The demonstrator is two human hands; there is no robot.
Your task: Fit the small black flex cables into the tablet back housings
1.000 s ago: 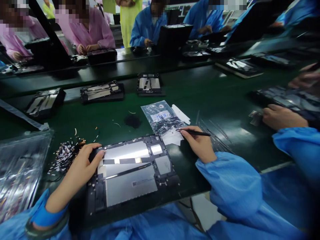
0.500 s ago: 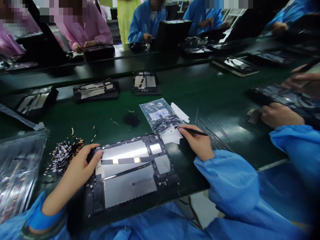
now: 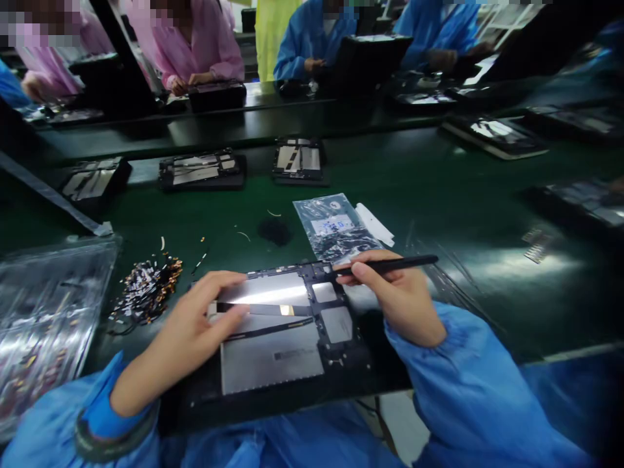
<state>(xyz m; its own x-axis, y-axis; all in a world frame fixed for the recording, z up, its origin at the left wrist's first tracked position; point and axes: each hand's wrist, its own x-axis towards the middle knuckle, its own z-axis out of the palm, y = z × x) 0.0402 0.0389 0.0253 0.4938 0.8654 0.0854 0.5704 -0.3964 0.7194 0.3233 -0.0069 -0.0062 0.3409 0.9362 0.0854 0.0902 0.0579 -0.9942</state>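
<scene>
At the near edge of the green tabletop [image 3: 439, 195], I see the opened black tablet with its silver back panel [image 3: 273, 338]. The left hand [image 3: 195, 331] lies open and flat on it, steadying it. The right hand [image 3: 404, 299] pinches a slim black stylus-like tool [image 3: 390, 264], tip over the tablet's far corner. Beyond lies a clear bag of small parts [image 3: 336, 227].
</scene>
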